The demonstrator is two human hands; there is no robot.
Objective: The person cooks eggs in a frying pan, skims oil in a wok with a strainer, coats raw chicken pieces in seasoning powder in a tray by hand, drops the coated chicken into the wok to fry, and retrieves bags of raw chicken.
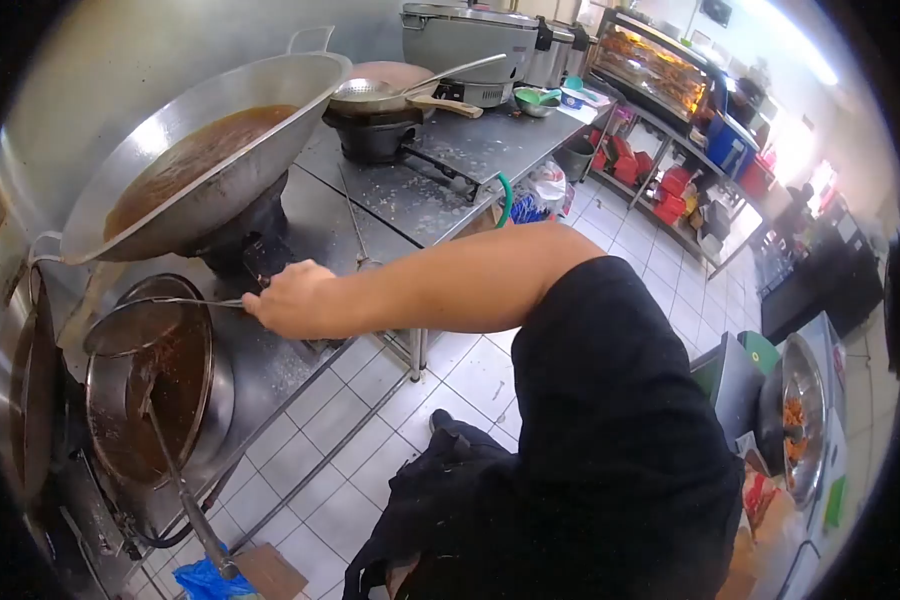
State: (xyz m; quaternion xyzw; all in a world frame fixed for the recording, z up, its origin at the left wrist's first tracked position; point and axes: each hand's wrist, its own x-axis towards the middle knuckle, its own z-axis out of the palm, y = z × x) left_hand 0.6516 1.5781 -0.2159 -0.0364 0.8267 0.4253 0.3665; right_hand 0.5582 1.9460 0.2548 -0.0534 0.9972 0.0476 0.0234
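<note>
My right hand (pixel 295 300) is closed around the thin metal handle of a round mesh skimmer (pixel 135 328). The skimmer head is tilted above a metal pot (pixel 213 385) that contains dark brown liquid (pixel 175 405). A long-handled utensil (pixel 185 490) leans in this pot, its lower end in the liquid and its handle over the near rim. Behind my hand, a large wok (pixel 270 150) with brown liquid sits tilted on a burner. My left hand is out of view.
On the steel counter (pixel 390 195) stand a smaller burner (pixel 370 135) with a strainer (pixel 365 95) above it, and a large grey cooker (pixel 470 50). A lit food display (pixel 650 65) is farther back. To my right is a metal bowl (pixel 815 400) with orange food bits.
</note>
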